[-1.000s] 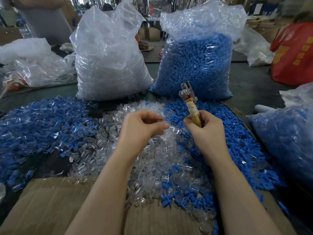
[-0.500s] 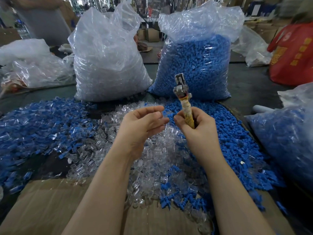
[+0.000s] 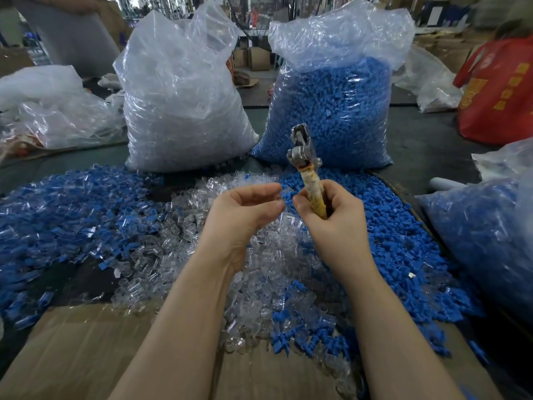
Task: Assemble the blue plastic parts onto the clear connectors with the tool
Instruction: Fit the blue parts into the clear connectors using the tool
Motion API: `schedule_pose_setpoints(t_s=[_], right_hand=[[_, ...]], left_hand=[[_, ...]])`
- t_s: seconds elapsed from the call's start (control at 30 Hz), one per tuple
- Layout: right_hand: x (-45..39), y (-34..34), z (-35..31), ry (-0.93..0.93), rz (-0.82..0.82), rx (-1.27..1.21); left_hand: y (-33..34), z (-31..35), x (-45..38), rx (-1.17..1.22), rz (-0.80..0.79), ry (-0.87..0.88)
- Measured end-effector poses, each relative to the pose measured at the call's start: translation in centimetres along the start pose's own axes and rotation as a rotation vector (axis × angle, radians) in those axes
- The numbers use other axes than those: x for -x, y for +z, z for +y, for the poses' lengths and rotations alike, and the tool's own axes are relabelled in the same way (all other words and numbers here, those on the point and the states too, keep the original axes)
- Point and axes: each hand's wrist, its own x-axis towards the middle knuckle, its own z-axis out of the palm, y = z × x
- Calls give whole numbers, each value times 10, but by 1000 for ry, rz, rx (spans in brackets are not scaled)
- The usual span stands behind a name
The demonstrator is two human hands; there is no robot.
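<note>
Right hand (image 3: 334, 217) wrapped round the yellowish taped handle of the tool (image 3: 307, 168), held upright with its metal head at the top, in front of the bag of blue parts (image 3: 331, 111). Left hand (image 3: 245, 212) raised just beside it, fingers loosely curved with thumb and fingertips near each other; cannot tell whether anything is pinched between them, so that grip stays uncertain. Both hands above the loose pile of clear connectors (image 3: 184, 255) spread on the bench (image 3: 418, 145). Loose blue plastic parts (image 3: 403, 255) heaped to the right of that pile and under the right forearm. More mixed blue and clear pieces (image 3: 57, 203) spread to the left. Bag of clear connectors (image 3: 184, 105) standing upright behind, beside the blue bag. Flattened cardboard (image 3: 72, 356) lying at the near edge. Red bag (image 3: 499, 90) at far right with yellow printed characters, too blurred to read. Another clear bag with blue pieces (image 3: 484, 235) at right.
</note>
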Motion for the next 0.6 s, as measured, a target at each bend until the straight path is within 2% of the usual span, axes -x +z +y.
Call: schedule_pose_setpoints(t_s=[0.6], right_hand=[[1, 0, 1, -51, 35, 89]], left_hand=[[-1, 5, 4, 57, -93, 4]])
